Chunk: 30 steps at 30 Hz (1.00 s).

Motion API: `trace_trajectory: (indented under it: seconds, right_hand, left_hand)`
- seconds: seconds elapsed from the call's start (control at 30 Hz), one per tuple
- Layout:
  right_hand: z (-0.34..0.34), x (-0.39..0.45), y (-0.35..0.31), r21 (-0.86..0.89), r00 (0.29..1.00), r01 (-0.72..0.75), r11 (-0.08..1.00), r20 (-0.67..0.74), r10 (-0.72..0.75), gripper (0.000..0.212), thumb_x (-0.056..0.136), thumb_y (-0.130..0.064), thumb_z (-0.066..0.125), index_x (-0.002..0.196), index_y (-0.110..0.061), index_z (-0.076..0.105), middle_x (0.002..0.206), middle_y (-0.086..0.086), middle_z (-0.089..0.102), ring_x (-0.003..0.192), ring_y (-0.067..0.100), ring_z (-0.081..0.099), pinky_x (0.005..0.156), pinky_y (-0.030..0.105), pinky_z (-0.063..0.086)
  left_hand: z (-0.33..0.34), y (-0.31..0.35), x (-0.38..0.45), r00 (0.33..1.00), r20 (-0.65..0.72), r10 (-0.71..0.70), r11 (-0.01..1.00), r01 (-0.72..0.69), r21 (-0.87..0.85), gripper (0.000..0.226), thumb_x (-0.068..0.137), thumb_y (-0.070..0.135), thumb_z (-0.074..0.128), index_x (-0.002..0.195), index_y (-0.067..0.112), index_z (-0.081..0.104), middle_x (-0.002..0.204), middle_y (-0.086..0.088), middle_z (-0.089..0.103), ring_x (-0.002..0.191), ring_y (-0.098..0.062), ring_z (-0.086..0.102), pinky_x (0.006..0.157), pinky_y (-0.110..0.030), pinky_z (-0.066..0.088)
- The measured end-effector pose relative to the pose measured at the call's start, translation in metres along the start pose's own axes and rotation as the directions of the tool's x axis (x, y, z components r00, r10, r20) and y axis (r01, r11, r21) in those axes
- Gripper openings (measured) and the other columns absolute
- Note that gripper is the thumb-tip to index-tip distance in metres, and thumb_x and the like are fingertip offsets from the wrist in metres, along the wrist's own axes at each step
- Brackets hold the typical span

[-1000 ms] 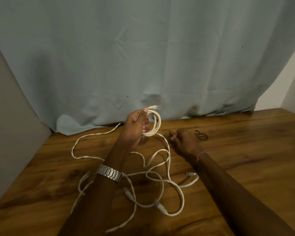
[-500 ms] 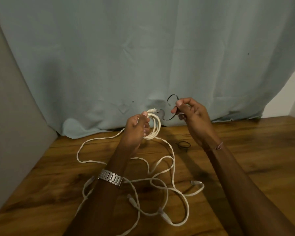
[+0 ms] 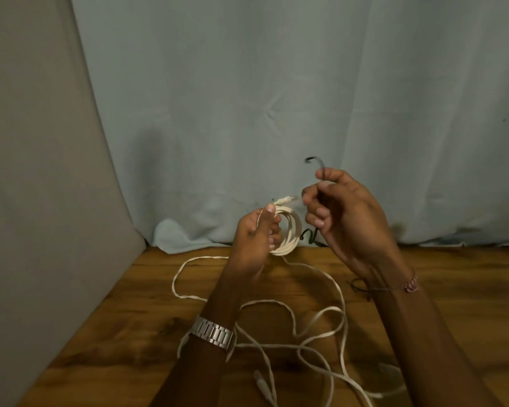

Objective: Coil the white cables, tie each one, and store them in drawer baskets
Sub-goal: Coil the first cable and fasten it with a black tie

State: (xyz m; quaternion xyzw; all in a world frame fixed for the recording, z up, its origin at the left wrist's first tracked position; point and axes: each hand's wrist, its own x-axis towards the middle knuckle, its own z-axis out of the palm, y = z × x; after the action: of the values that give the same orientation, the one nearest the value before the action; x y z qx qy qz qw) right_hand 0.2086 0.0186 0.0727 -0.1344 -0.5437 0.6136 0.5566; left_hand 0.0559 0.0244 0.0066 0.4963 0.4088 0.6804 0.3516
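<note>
Pale blue curtain (image 3: 276, 98) backs the brown wooden tabletop (image 3: 453, 304); left hand (image 3: 254, 239) still grips the coiled white cable (image 3: 291, 233), while right hand (image 3: 344, 212), risen since picking up, pinches a thin black tie (image 3: 316, 163) beside it.

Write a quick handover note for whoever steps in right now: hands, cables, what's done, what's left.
Left hand grips the coiled white cable, held above the table.
Right hand pinches a black tie beside the coil; tie not yet wrapped.
Loose white cables lie tangled on the table; another black tie lies by the right wrist.
Done: one coil.
Left: tie it, coil and tie the rest, store all. No drawer baskets in view.
</note>
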Motion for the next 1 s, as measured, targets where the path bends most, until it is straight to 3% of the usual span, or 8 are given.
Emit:
trace_trajectory:
  seconds: [0.1, 0.23, 0.37, 0.47, 0.63, 0.73, 0.83, 1.0]
  right_hand:
    - [0.002, 0.004, 0.008, 0.311, 0.994, 0.104, 0.945, -0.053, -0.091, 0.018, 0.101, -0.001, 0.032, 0.097, -0.013, 0.045, 0.066, 0.005, 0.054, 0.054, 0.011, 0.036, 0.052, 0.023, 0.035]
    - [0.004, 0.004, 0.015, 0.549, 0.986, 0.157, 0.821, -0.034, -0.165, 0.009, 0.092, -0.009, 0.04, 0.089, -0.016, 0.044, 0.066, 0.0, 0.044, 0.056, 0.01, 0.033, 0.054, 0.022, 0.033]
    - [0.007, 0.004, 0.019, 0.632, 0.986, 0.158, 0.759, -0.055, -0.159, 0.01, 0.092, -0.011, 0.038, 0.087, -0.017, 0.045, 0.065, -0.002, 0.04, 0.054, 0.009, 0.032, 0.054, 0.022, 0.033]
    - [0.009, 0.005, 0.023, 0.632, 0.988, 0.157, 0.759, -0.106, -0.116, 0.01, 0.09, -0.011, 0.04, 0.084, -0.017, 0.044, 0.063, -0.002, 0.04, 0.053, 0.01, 0.032, 0.053, 0.022, 0.034]
    - [0.013, 0.008, 0.034, 0.552, 0.978, 0.011, 0.834, -0.18, 0.106, 0.028, 0.103, -0.006, 0.029, 0.079, -0.016, 0.04, 0.059, 0.002, 0.04, 0.043, 0.01, 0.037, 0.045, 0.024, 0.043]
    - [0.011, 0.011, 0.042, 0.378, 0.958, -0.048, 0.924, -0.243, 0.15, 0.025, 0.103, -0.001, 0.029, 0.084, -0.014, 0.04, 0.058, 0.004, 0.045, 0.044, 0.01, 0.036, 0.052, 0.026, 0.041]
    - [0.011, 0.011, 0.045, 0.186, 0.955, -0.1, 0.977, -0.259, 0.147, 0.02, 0.103, 0.0, 0.03, 0.092, -0.01, 0.044, 0.06, 0.008, 0.055, 0.049, 0.014, 0.046, 0.057, 0.029, 0.047]
    - [0.006, 0.008, 0.044, -0.234, 0.966, -0.159, 0.959, -0.24, 0.102, 0.011, 0.106, -0.007, 0.04, 0.11, -0.007, 0.049, 0.084, 0.009, 0.077, 0.068, 0.014, 0.062, 0.076, 0.034, 0.059]
  left_hand:
    - [-0.002, 0.0, 0.002, 1.0, 0.003, 0.015, 0.998, -0.015, -0.053, 0.032, 0.107, 0.029, 0.045, 0.084, 0.009, 0.056, 0.059, 0.005, 0.037, 0.052, -0.007, 0.034, 0.049, -0.021, 0.03]
    - [-0.003, -0.004, 0.004, 1.0, 0.002, 0.013, 0.998, -0.013, -0.066, 0.032, 0.107, 0.03, 0.046, 0.084, 0.009, 0.056, 0.059, 0.005, 0.037, 0.053, -0.008, 0.035, 0.05, -0.023, 0.03]
    - [-0.001, -0.007, 0.004, 1.0, 0.004, 0.006, 1.0, -0.006, -0.03, 0.035, 0.108, 0.032, 0.042, 0.082, 0.011, 0.053, 0.058, 0.005, 0.043, 0.053, -0.009, 0.038, 0.05, -0.022, 0.032]
    - [0.001, -0.004, 0.003, 1.0, 0.013, 0.011, 0.995, -0.009, -0.099, 0.034, 0.109, 0.027, 0.038, 0.09, 0.006, 0.057, 0.066, -0.004, 0.063, 0.052, -0.011, 0.04, 0.05, -0.022, 0.035]
    - [0.001, 0.0, 0.006, 0.999, -0.019, -0.038, 0.959, 0.031, -0.282, 0.034, 0.109, 0.023, 0.038, 0.101, -0.002, 0.06, 0.079, -0.018, 0.061, 0.049, -0.009, 0.042, 0.048, -0.019, 0.037]
    - [-0.004, -0.002, 0.008, 0.996, -0.023, -0.087, 0.945, 0.075, -0.317, 0.037, 0.108, 0.025, 0.039, 0.117, -0.003, 0.062, 0.088, -0.019, 0.07, 0.055, -0.012, 0.05, 0.052, -0.021, 0.046]
    - [-0.005, 0.0, 0.009, 0.99, -0.044, -0.137, 0.923, 0.112, -0.368, 0.035, 0.108, 0.024, 0.04, 0.116, 0.0, 0.064, 0.079, -0.012, 0.068, 0.055, -0.012, 0.055, 0.053, -0.023, 0.051]
    - [-0.004, -0.001, 0.01, 0.98, -0.088, -0.178, 0.92, 0.134, -0.368, 0.029, 0.108, 0.019, 0.04, 0.111, 0.004, 0.064, 0.058, 0.003, 0.042, 0.046, -0.004, 0.036, 0.048, -0.017, 0.034]
